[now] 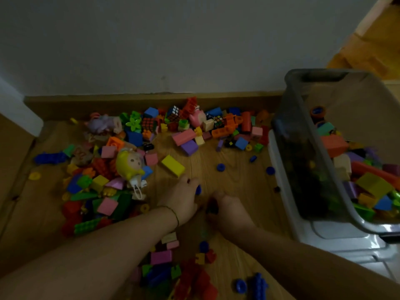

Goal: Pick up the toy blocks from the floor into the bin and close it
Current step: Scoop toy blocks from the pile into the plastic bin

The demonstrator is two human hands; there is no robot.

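l grip [184, 200] on blue piece [198, 189], bin [303, 152] to r

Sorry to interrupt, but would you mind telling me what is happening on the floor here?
A person is clearing toy blocks off a wooden floor into a clear plastic bin on their right, already partly filled. The left hand is on a small blue piece near a yellow block; the right hand is curled around something dark. Many blocks, cube puzzles and a yellow plush toy remain scattered.
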